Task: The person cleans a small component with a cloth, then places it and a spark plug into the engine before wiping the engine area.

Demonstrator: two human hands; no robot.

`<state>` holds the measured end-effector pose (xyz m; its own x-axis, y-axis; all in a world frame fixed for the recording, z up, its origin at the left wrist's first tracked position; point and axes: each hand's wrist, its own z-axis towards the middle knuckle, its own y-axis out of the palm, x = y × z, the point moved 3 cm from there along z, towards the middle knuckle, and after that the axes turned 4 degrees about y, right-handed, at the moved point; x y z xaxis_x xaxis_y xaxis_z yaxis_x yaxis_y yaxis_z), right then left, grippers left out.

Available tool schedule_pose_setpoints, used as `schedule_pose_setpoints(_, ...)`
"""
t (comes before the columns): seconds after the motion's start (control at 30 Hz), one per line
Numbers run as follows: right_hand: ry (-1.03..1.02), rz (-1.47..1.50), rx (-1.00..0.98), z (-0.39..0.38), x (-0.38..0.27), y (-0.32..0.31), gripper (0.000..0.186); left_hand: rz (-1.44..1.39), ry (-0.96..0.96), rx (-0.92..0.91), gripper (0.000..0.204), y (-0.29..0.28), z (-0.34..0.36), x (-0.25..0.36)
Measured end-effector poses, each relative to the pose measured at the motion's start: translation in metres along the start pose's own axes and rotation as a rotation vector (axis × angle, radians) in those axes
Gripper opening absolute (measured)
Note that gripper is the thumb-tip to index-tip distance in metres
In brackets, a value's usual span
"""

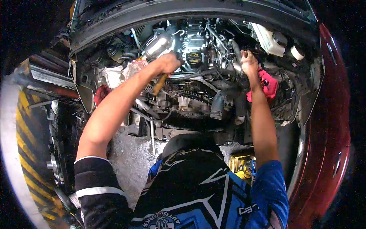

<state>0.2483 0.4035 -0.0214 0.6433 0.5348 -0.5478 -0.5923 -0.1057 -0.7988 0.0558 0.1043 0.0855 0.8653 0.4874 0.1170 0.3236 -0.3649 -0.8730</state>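
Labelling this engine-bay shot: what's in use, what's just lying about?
Likely in use:
grey metal engine, between left hand and right hand;
slim yellow-brown handle at left hand, grip unclear.

Apparently lying about:
bright pink cloth-like item near right hand;
yellow boxy case on the floor.

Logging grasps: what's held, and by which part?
Left grip seems to hold a yellow-brown bar by its upper end; whether right grip holds anything can't be told.
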Motion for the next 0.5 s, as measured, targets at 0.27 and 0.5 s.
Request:
schedule_pose_setpoints(0.27, -0.015, 0.070, 0.020, 0.003, 0.006, 0.002, 0.037, 0.369, 0.165, 0.188, 0.051, -0.008, -0.005, 0.007)
schedule_pose_setpoints(0.5, -0.010, 0.123, -0.026, 0.002, 0.008, 0.004, 0.034, 0.467, 0.227, 0.152, 0.049, -0.030, -0.026, 0.020)
